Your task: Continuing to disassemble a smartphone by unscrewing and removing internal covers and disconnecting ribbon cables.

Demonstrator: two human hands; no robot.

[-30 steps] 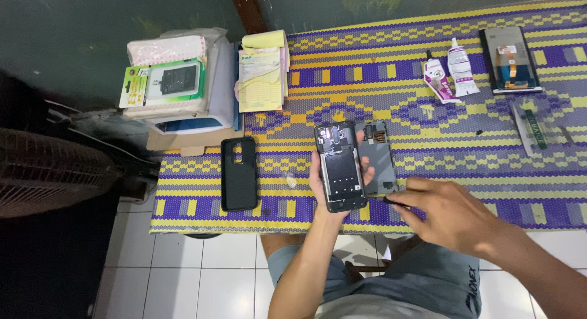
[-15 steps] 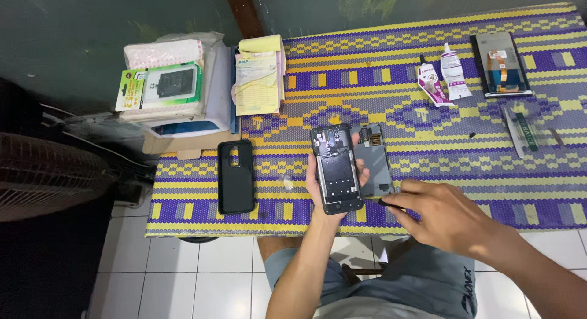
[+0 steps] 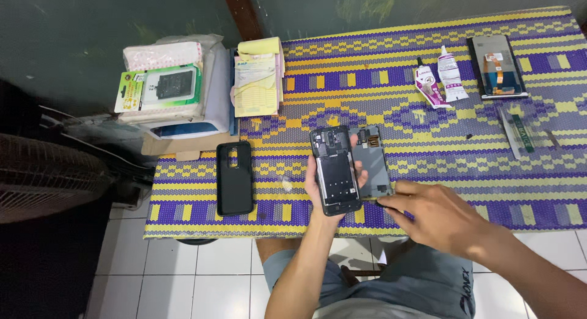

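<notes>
My left hand [image 3: 324, 187] grips the phone frame [image 3: 334, 170] near the table's [image 3: 428, 142] front edge — right fingers [image 3: 391, 203] pinch the grey panel's [image 3: 372, 162] corner.

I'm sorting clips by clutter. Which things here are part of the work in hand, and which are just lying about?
In hand:
left hand holding the opened phone body
grey back panel beside it
right hand at the panel's lower corner

Lying about:
black phone case
glue tube
screen panel
yellow paper pads
boxed stack
</notes>
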